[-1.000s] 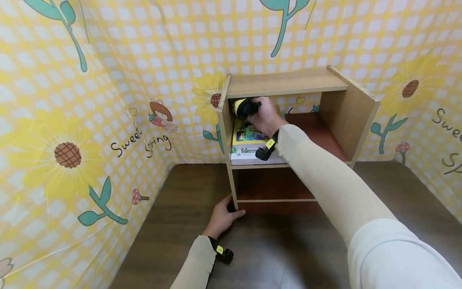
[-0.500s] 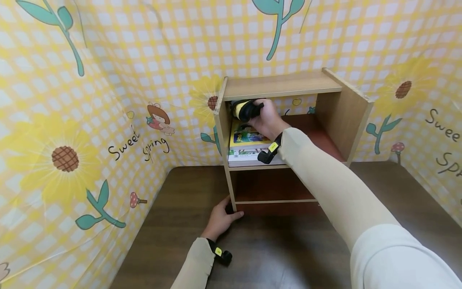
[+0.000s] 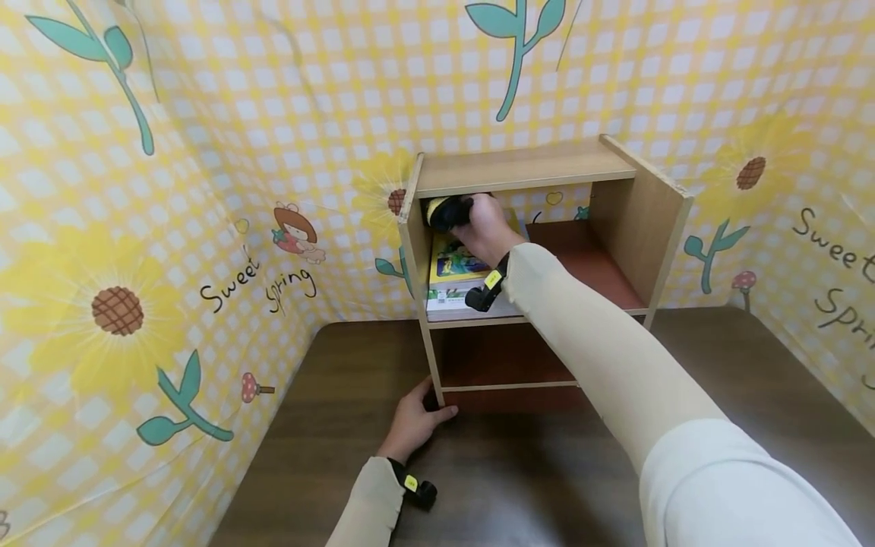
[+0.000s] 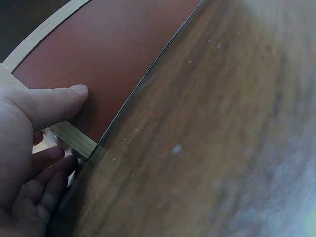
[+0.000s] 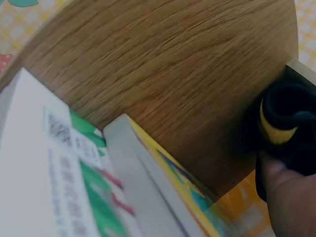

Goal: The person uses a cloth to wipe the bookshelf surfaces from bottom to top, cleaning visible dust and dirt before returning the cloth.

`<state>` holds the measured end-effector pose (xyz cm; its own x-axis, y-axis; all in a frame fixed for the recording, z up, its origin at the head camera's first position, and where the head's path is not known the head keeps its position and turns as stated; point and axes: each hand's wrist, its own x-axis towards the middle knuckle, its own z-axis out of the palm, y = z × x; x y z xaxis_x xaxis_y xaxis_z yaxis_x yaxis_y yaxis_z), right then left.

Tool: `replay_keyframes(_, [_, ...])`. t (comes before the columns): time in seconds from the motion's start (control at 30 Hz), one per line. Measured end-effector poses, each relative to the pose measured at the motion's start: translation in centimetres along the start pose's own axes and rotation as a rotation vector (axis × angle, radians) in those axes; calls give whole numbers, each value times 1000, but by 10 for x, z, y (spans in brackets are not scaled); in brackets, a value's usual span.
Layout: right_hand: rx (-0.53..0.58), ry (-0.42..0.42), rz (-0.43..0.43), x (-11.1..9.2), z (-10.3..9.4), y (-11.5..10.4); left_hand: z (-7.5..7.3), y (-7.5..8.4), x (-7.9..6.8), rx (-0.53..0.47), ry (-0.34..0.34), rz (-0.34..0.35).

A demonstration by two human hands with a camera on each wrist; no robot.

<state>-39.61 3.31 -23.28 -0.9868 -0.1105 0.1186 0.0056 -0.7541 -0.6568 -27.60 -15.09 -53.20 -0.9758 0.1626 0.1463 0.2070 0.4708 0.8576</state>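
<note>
A small wooden shelf unit point(image 3: 526, 167) stands on the table against the patterned backdrop. My left hand point(image 3: 409, 427) grips the bottom front corner of its left side panel point(image 4: 74, 138), thumb on the inner side and fingers outside. In the upper compartment my right hand point(image 3: 488, 232) holds a bunched black cloth with a yellow band point(image 3: 447, 213), up near the left panel and the top board. The right wrist view shows the cloth point(image 5: 279, 131) folded over beside the panel's wood, partly cut off by the frame. Beneath the right hand lies a stack of books point(image 3: 465, 285).
The books point(image 5: 123, 163) lie at the left of the upper compartment, whose red-brown board point(image 3: 601, 266) shows to their right. Below is a lower compartment point(image 3: 506, 355). The dark wooden table point(image 3: 513, 486) extends in front, and a yellow checked backdrop point(image 3: 273, 114) encloses the back and sides.
My right hand has shifted slightly left with the cloth, deeper into the upper left corner. The head view has drifted a little. My left hand keeps its grip on the panel.
</note>
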Motion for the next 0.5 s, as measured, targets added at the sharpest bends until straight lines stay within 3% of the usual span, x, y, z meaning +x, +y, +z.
replay_keyframes(0.33, [-98, 53, 3, 13, -9, -1, 6, -3, -2, -13, -29, 3])
replay_keyframes(0.5, [-151, 45, 27, 17, -3, -4, 2, 0, 1, -4, -3, -10])
